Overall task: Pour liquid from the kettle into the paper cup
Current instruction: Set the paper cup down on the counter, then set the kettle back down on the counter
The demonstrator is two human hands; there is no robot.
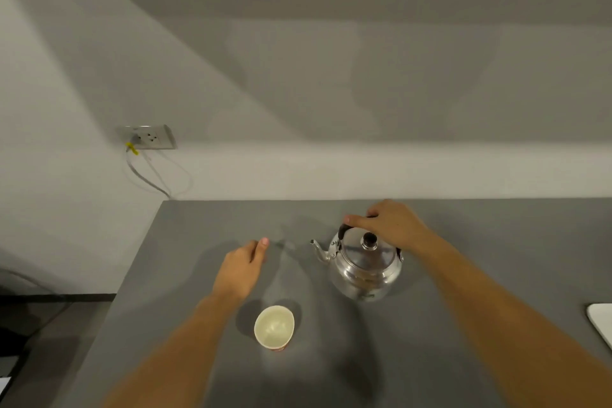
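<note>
A shiny steel kettle [364, 267] with a black lid knob and a black handle stands on the grey table [185, 242], its spout pointing left. My right hand [389, 222] is closed around the top of the handle. A white paper cup [274, 327] with a red print near its base stands upright in front and to the left of the kettle, its inside looking dry. My left hand [243, 267] hovers low over the table just beyond the cup, fingers loosely curled, holding nothing and not touching the cup.
The table's left edge drops to a dark floor. A wall socket [149, 137] with a plugged cable sits on the wall at the back left. A white flat object [601, 321] lies at the table's right edge.
</note>
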